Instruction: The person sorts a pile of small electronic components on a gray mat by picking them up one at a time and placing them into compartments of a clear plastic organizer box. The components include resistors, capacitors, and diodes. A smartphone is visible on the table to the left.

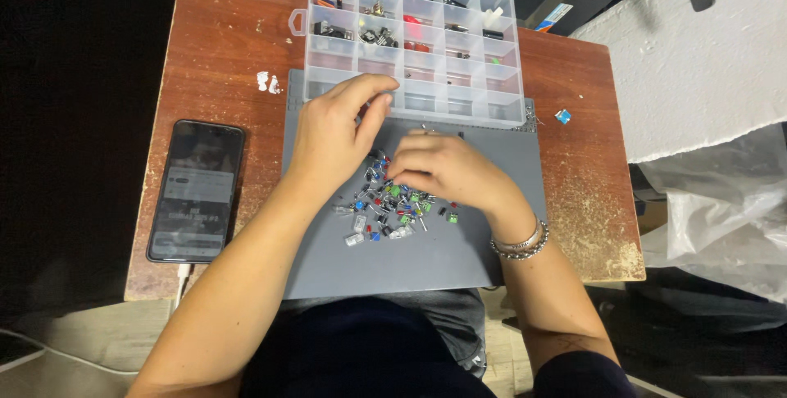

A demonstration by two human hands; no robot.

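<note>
Surface: worn reddish-brown wooden table (221, 29), scuffed pale along its right edge, seen from above with dark floor to the left.
Mat: grey work mat (410, 263) lies across the middle of the table, reaching its near edge.
Small parts: loose pile of electronic components (393, 209) sits on the mat, in green, blue, red, black and clear pieces, just below and between the two hands.
Organizer: clear plastic compartment box (414, 37) stands open at the far edge of the mat, lid tipped back; several compartments hold small dark, red and white parts, while the nearest row looks mostly bare.
Left hand: left hand (332, 131) hovers over the upper left of the pile, thumb and forefinger brought together near the front wall of the box; whether they pinch a part, I cannot tell.
Right hand: right hand (447, 170) rests on the pile's upper right, fingers curled down onto the parts; what they grip is hidden.
Wrist: beaded bracelets (521, 244) circle the right wrist.
Phone: dark smartphone (197, 189) lies left of the mat, screen lit, a white cable at its near end.
Strays: small white bits (268, 82) lie left of the box; one blue piece (562, 116) lies right of the mat.
</note>
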